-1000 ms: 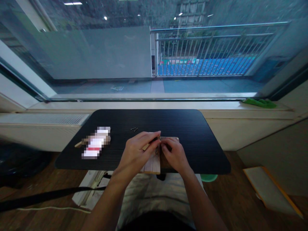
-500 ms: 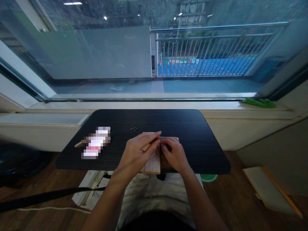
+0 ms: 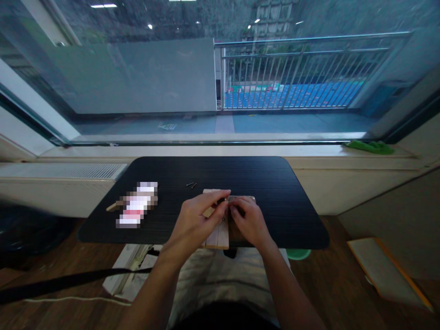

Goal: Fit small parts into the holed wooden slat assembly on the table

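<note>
A pale slatted wooden piece (image 3: 217, 238) lies at the front of the black table (image 3: 275, 183), with a brown panel (image 3: 236, 234) along its right side. My left hand (image 3: 199, 213) reaches over the slats; its thumb and fingertips close on something too small to make out at the seam between the two parts. Resting over the brown panel, my right hand (image 3: 250, 219) has its fingers bent together at the same spot, and what they grip is hidden. Just below the fingertips a small metal part (image 3: 223, 219) shows on the seam.
Two small screws or nails (image 3: 191, 184) lie behind my left hand. On the table's left are a blurred-out white and pink item (image 3: 137, 204) and a wooden stick end (image 3: 112, 207). A green cloth (image 3: 369, 146) lies on the windowsill (image 3: 275, 150) behind the table.
My left fingertips have lowered slightly toward the seam, showing more of the far end of the slats. My right hand stays nearly still.
</note>
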